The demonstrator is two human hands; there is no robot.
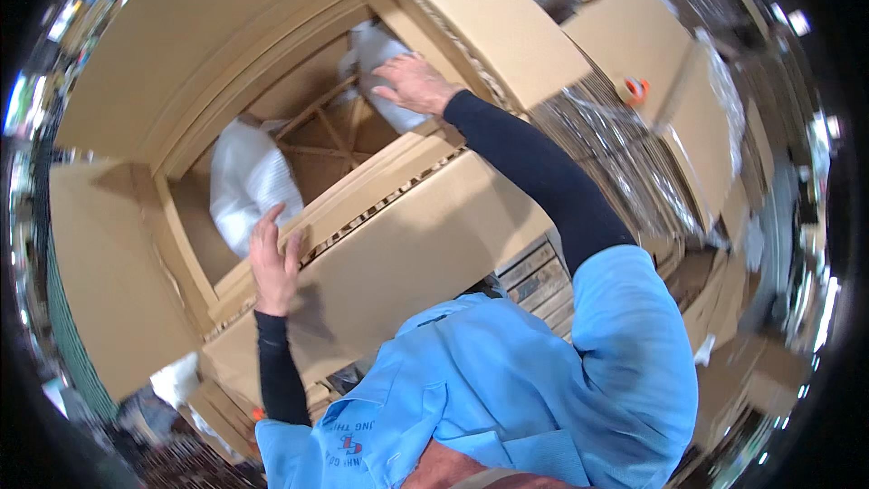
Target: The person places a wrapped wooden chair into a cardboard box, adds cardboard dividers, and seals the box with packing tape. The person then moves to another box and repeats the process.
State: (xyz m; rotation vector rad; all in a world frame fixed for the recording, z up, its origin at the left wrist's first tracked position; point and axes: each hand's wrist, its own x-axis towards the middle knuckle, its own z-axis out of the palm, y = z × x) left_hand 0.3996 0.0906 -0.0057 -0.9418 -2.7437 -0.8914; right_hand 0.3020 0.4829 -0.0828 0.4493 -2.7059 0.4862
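Note:
A large open cardboard box (398, 226) stands in front of me with its flaps folded out. Inside it, crossed wooden slats (333, 131) run between two bundles in white foam wrap. My left hand (274, 263) is at the box's near edge, fingers apart, the tips by the left foam-wrapped bundle (249, 186). At the far right of the opening my right hand (414, 83) lies over the right foam-wrapped bundle (385, 59), fingers extended and not wrapped around it. What the foam covers is hidden.
To the right are stacks of flat cardboard (615, 154) partly under clear plastic film, with an orange tape roll (635, 91) on top. Wooden slats of a pallet (534, 276) show below the box's near side. More cardboard (226, 412) lies at the lower left.

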